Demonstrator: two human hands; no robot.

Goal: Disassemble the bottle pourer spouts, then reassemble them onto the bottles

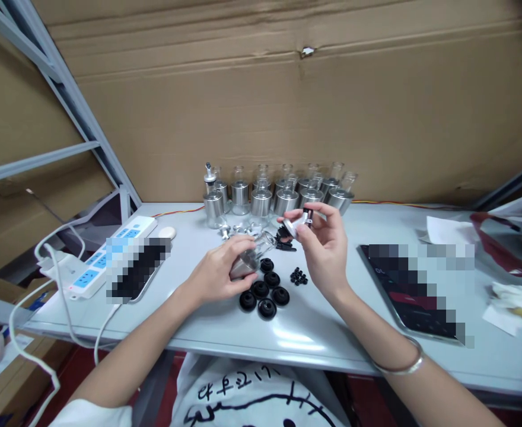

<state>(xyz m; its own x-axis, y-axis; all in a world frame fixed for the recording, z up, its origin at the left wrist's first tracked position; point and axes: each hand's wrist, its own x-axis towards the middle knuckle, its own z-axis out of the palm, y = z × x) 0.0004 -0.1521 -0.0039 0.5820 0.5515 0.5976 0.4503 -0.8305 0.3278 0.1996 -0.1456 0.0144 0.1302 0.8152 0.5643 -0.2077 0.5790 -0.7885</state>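
My left hand (pixel 225 267) is wrapped round a glass bottle with a metal sleeve (pixel 245 263), tilted with its open neck toward the right. My right hand (pixel 325 243) pinches a silver and black pourer top (pixel 293 226), whose black stopper end points left, close to the bottle's mouth but apart from it. Several round black stoppers (pixel 267 308) lie on the table below the hands. Beside them is a small cluster of tiny black caps (pixel 299 276). Silver pourer parts (pixel 243 229) and slim black pieces (pixel 286 246) lie behind the hands, partly hidden.
Several metal-sleeved glass bottles (pixel 260 203) stand in rows at the back; the front-left one (pixel 213 204) carries a pourer. A power strip (pixel 114 255) and a phone (pixel 139 270) lie left. A tablet (pixel 414 296), crumpled tissue (pixel 514 296) and red bag (pixel 495 243) are right.
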